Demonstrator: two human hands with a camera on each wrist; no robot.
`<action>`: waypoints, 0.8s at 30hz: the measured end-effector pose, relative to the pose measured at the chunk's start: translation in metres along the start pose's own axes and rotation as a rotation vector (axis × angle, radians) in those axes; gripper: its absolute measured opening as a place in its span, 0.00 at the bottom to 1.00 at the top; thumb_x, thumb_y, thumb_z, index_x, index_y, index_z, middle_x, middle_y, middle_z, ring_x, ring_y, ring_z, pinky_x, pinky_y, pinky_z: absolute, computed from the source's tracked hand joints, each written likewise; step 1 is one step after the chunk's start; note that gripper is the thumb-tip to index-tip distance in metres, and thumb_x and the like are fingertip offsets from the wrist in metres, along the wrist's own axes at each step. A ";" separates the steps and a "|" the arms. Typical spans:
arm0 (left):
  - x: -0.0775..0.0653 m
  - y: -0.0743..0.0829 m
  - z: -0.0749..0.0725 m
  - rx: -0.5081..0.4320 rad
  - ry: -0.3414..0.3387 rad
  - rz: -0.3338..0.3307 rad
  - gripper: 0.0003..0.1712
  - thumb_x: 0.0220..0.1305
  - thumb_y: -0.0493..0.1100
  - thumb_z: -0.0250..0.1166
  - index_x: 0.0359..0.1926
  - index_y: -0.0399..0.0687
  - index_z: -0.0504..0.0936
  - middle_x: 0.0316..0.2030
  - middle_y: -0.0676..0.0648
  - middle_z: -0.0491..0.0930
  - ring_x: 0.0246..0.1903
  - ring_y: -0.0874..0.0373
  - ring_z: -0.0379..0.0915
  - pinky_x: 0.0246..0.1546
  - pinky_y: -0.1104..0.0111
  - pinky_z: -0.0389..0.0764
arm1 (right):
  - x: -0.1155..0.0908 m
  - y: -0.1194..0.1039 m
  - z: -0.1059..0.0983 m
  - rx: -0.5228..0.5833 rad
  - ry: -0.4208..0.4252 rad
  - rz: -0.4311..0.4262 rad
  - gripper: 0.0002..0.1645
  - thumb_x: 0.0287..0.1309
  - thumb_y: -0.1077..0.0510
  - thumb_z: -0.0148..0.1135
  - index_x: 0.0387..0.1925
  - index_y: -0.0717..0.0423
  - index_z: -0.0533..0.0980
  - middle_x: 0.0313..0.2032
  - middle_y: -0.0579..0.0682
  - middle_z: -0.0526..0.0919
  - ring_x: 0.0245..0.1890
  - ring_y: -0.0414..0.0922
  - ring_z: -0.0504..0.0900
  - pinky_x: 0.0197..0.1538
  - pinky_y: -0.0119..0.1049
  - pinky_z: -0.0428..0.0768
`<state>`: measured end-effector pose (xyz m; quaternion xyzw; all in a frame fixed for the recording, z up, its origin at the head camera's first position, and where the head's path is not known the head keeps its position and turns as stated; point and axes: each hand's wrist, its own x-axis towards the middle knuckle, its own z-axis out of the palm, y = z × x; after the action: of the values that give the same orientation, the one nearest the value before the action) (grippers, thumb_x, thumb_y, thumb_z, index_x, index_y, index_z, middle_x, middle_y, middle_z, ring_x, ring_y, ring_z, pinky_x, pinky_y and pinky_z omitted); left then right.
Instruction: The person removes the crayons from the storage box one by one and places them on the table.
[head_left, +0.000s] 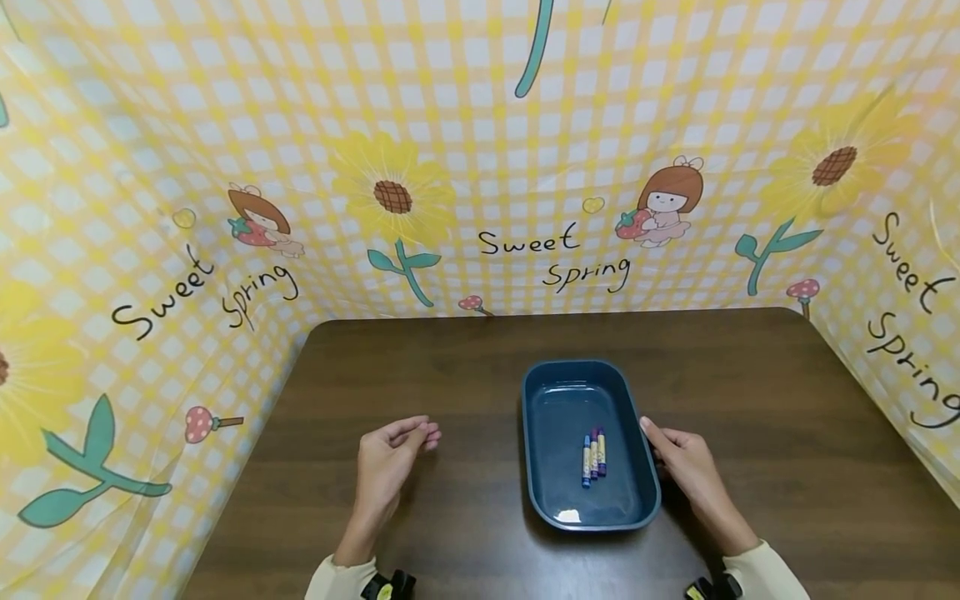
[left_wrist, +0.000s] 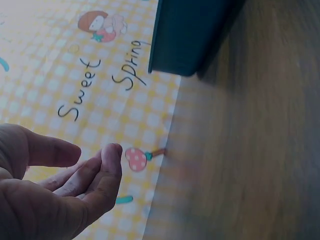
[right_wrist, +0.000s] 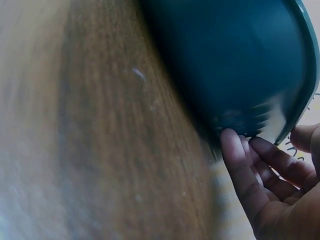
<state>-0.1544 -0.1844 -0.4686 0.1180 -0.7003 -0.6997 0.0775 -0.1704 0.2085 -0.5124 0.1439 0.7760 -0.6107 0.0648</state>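
A dark blue rectangular tray stands on the table, right of centre in the head view. Three short crayons, with blue and purple ends and pale wrappers, lie side by side in it. My right hand holds the tray's right side, thumb at the rim. In the right wrist view its fingers touch the outer wall. Well left of the tray, my left hand hovers with loosely bent fingers and nothing in them. The left wrist view shows a gap between that hand and the tray's outer wall.
The brown wooden table has rounded far corners. A yellow-and-white checked cloth with flowers and lettering hangs behind it and along both sides. Dark devices are strapped at the left wrist and the right wrist.
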 end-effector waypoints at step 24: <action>-0.005 0.004 0.047 -0.025 -0.123 0.035 0.14 0.66 0.28 0.63 0.51 0.24 0.81 0.47 0.25 0.84 0.35 0.62 0.88 0.43 0.65 0.88 | 0.001 -0.001 -0.001 0.020 -0.018 0.006 0.31 0.69 0.39 0.60 0.33 0.65 0.84 0.19 0.41 0.79 0.22 0.38 0.78 0.29 0.32 0.82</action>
<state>-0.1631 -0.1380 -0.4643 0.0617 -0.6968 -0.7130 0.0479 -0.1716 0.2095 -0.5114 0.1413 0.7687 -0.6196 0.0724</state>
